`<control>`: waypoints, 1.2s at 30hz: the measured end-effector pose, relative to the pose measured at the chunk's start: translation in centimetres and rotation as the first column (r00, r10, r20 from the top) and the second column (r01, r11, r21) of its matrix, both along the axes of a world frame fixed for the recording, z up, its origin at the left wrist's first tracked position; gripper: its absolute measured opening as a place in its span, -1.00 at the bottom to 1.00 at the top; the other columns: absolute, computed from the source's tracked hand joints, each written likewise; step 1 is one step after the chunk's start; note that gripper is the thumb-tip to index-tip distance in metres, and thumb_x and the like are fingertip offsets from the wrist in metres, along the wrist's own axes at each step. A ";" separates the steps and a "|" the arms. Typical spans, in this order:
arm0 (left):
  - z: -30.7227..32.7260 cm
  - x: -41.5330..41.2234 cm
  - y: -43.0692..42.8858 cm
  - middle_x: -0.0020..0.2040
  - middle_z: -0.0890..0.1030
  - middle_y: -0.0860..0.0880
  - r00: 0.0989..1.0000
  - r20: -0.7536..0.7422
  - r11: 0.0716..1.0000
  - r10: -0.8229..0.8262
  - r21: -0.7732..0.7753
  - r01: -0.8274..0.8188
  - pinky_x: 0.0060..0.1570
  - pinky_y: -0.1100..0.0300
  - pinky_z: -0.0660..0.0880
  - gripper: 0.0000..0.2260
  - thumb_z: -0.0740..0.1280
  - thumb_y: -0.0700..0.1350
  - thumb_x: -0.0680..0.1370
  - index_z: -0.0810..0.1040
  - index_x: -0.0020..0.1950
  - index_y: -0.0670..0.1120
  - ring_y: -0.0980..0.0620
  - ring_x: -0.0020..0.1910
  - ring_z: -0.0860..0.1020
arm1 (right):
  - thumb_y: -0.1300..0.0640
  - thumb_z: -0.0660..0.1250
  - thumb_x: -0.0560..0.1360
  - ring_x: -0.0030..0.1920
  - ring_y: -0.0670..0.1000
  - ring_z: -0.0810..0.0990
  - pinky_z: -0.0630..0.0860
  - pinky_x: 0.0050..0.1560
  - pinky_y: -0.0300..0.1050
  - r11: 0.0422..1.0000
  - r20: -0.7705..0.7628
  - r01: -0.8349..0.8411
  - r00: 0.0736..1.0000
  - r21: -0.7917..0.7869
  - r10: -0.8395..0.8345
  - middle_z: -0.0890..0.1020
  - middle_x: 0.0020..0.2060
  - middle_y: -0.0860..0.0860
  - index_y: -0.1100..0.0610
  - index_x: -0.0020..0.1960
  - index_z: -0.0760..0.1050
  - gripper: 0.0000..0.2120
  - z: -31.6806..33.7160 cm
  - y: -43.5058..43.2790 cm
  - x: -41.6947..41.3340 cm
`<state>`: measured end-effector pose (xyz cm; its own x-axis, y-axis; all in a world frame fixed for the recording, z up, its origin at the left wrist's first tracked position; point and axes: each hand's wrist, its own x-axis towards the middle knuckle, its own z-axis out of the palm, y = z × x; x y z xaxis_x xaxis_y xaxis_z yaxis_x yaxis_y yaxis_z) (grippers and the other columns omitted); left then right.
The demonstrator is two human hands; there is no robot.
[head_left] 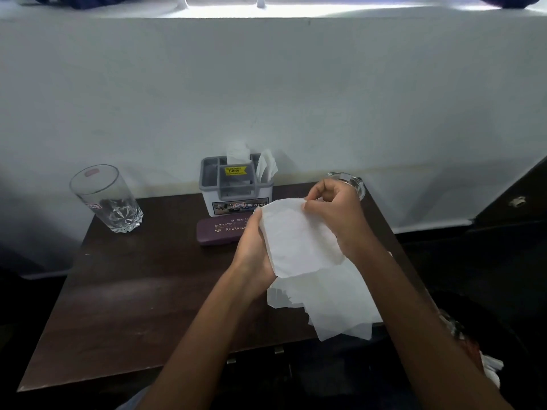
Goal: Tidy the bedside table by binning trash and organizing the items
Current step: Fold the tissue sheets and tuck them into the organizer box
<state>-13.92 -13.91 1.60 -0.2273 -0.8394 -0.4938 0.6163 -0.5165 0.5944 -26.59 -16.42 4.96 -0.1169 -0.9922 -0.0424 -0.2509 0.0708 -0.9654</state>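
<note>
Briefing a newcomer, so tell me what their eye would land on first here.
First, the white tissue held up over the dark table, right of centre, the left hand gripping its side and the right hand pinching its top edge. Next, the clear glass at the table's far left corner, and the grey organiser with tissues at the back middle.

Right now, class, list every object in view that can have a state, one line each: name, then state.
tall clear drinking glass: upright, looks empty
grey plastic organiser: upright, tissues standing in two compartments
purple hard spectacle case: shut, lying flat
white tissue paper: unfolded, creased, held over the table
left hand: grips the paper's left edge
right hand: pinches its top corner
clear glass dish: partly hidden, contents unclear
</note>
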 end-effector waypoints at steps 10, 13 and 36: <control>0.4 -0.2 0.6 0.01 0.66 -0.17 0.981 0.185 0.998 -0.054 0.032 0.049 -0.05 0.04 0.54 -0.73 0.20 -0.07 0.59 0.54 0.17 -0.20 -0.11 -0.04 0.62 | 0.40 0.31 0.37 -0.36 -0.07 0.39 0.33 -0.40 -0.35 0.999 -0.061 0.015 0.998 -0.033 -0.017 0.47 -0.40 0.03 0.17 -0.28 0.46 -0.84 -0.8 -0.2 0.2; 0.3 0.3 0.2 0.14 0.61 -0.23 0.976 0.217 0.998 0.025 0.045 -0.036 0.11 -0.08 0.51 -0.70 0.20 -0.11 0.59 0.48 0.26 -0.24 -0.20 0.11 0.58 | 0.37 0.31 0.41 -0.32 -0.05 0.49 0.47 -0.30 -0.25 0.999 0.021 0.027 0.999 -0.020 -0.026 0.53 -0.30 0.06 0.22 -0.12 0.51 -0.90 -0.8 -0.6 -0.3; -0.1 3.3 -1.1 -0.06 0.56 -0.07 0.762 0.434 0.859 0.481 -0.058 -0.509 -0.36 0.21 0.44 -0.71 0.17 -0.12 0.61 0.41 0.30 -0.19 0.02 -0.23 0.54 | 0.37 0.34 0.29 -0.28 0.02 0.57 0.54 -0.20 -0.06 0.939 -0.579 -0.242 0.741 0.243 0.341 0.54 -0.43 -0.07 0.11 -0.36 0.52 -0.82 -6.7 -1.7 -2.8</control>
